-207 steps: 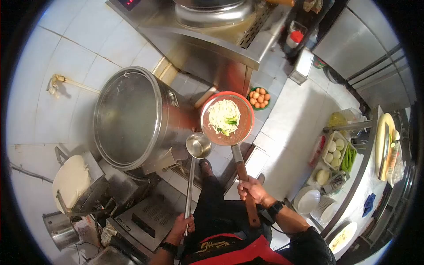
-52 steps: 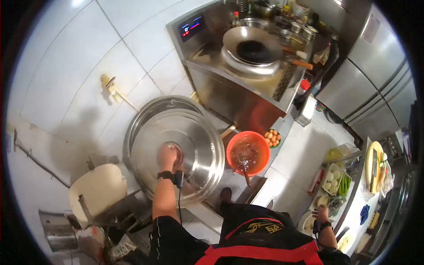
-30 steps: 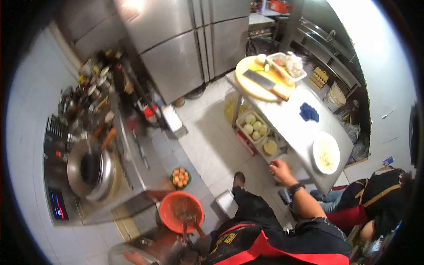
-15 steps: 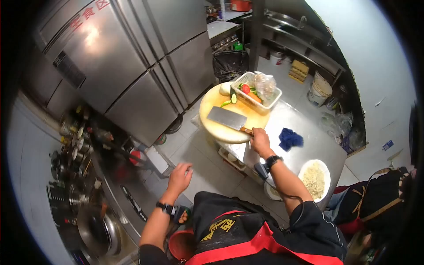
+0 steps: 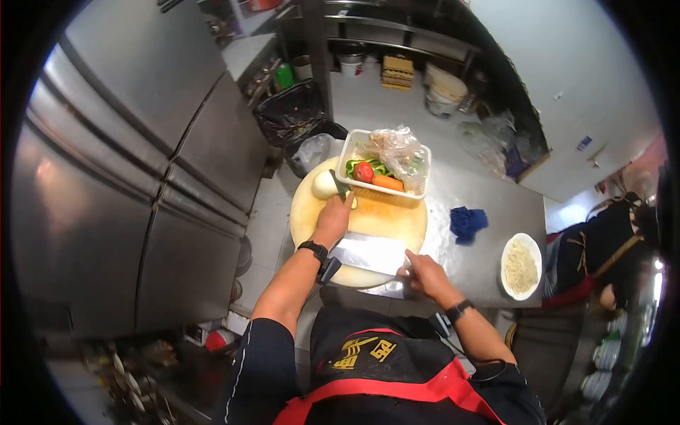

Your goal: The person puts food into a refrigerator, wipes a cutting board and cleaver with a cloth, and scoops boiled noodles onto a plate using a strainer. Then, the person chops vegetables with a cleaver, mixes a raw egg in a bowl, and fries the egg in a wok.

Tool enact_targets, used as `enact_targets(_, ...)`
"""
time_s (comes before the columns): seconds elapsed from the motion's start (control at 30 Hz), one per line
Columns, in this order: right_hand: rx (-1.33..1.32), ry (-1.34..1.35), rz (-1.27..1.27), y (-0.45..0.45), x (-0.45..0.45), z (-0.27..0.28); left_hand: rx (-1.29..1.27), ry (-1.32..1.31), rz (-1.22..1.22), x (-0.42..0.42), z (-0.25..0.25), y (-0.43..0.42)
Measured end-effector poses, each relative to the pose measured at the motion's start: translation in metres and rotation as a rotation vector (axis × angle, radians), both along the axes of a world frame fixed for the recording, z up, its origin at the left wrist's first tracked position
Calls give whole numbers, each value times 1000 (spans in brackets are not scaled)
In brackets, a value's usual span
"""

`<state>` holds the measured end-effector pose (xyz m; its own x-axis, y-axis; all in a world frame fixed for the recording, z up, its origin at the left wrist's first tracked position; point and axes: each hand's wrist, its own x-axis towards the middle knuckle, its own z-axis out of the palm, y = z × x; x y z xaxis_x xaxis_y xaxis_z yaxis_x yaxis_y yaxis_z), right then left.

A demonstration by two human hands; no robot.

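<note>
My right hand (image 5: pixel 426 275) grips the handle of a cleaver (image 5: pixel 372 253), whose broad blade lies over the near part of the round cutting board (image 5: pixel 306 212). On the board's left side, my left hand (image 5: pixel 333 221) has its fingers closed over a cut cucumber (image 5: pixel 341 185), covering its middle. The cucumber's pale cut end shows just right of the fingertips. A whitish round vegetable (image 5: pixel 325 185) rests against its left side. The small green pepper seen earlier is not visible, perhaps under the hand.
At the board's far edge stands a white basket (image 5: pixel 423 185) with a tomato (image 5: pixel 363 172), a carrot (image 5: pixel 388 183), green peppers and a plastic bag. A blue cloth (image 5: pixel 468 224) and a dish of pale shreds (image 5: pixel 520 267) are on the steel table. Another person (image 5: pixel 602 244) is at right.
My left hand has come from beside the table onto the cucumber. The cleaver has been drawn nearer to me in my right hand. My view has turned left-to-right toward the board.
</note>
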<state>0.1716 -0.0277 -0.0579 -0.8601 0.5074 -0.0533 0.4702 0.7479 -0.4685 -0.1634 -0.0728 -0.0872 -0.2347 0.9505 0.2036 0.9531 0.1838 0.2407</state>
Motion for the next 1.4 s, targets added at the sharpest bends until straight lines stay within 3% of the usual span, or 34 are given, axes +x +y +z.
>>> enact_targets(0.13,-214,-20,-235,-45,10,28,46,-61,-228,-16,11,-2)
enact_targets(0.27,-131,-99,-441,-92,18,33,289,-78,-457,-23,46,23)
enact_targets(0.4,-189,-120,-586,-110,5,44,402,-401,-603,-37,69,98)
enact_targets(0.5,-181,-140,-632,-118,-6,53,185,-355,-442,-59,62,138)
enact_targets(0.57,-162,-156,-644,-119,-4,48,-370,-218,-553,-74,50,153)
enact_targets(0.67,-72,-138,-582,-121,0,34,-307,-201,-653,-77,45,160)
enact_targets(0.77,-49,-120,-621,-124,2,55,-403,-97,-688,-79,47,170)
enact_targets(0.83,-248,105,-723,-128,8,62,-414,-23,-692,-77,58,166)
enact_targets(0.93,-435,208,-812,-131,16,58,-363,-97,-572,-72,82,149)
enact_targets(1.0,-392,228,-773,-127,25,49,41,-222,-410,-63,99,122)
enact_targets(1.03,-343,248,-740,-125,28,45,-12,-388,-376,-51,112,100)
enact_targets(1.17,-261,341,-736,-114,17,50,-201,-636,-216,1,47,-4)
enact_targets(1.23,-81,292,-638,-107,16,48,-297,-665,21,26,21,-40)
enact_targets(1.4,-97,186,-464,-103,14,50,-96,-645,170,50,1,-64)
